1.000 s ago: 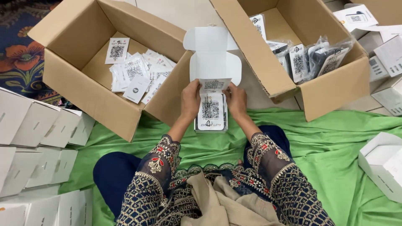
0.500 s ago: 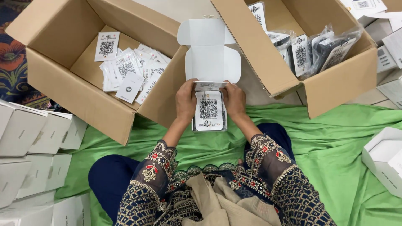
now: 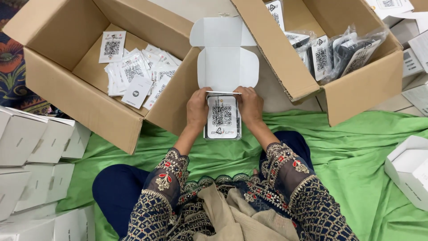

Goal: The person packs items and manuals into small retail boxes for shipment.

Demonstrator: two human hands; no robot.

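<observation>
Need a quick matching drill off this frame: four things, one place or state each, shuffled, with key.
1. small white box
2. loose white cards
3. bagged items
4. stacked white boxes

A. in the right-side cardboard carton
B. lid open, between the left hand and right hand
C. at the left edge, closed
D. in the left-side cardboard carton

Pairs: 1-B, 2-D, 3-A, 4-C

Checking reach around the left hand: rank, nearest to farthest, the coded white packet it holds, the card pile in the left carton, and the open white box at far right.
From the left hand:
1. Coded white packet, held, just to its right.
2. Card pile, up-left inside the left carton.
3. Open white box, far right on the green cloth.
</observation>
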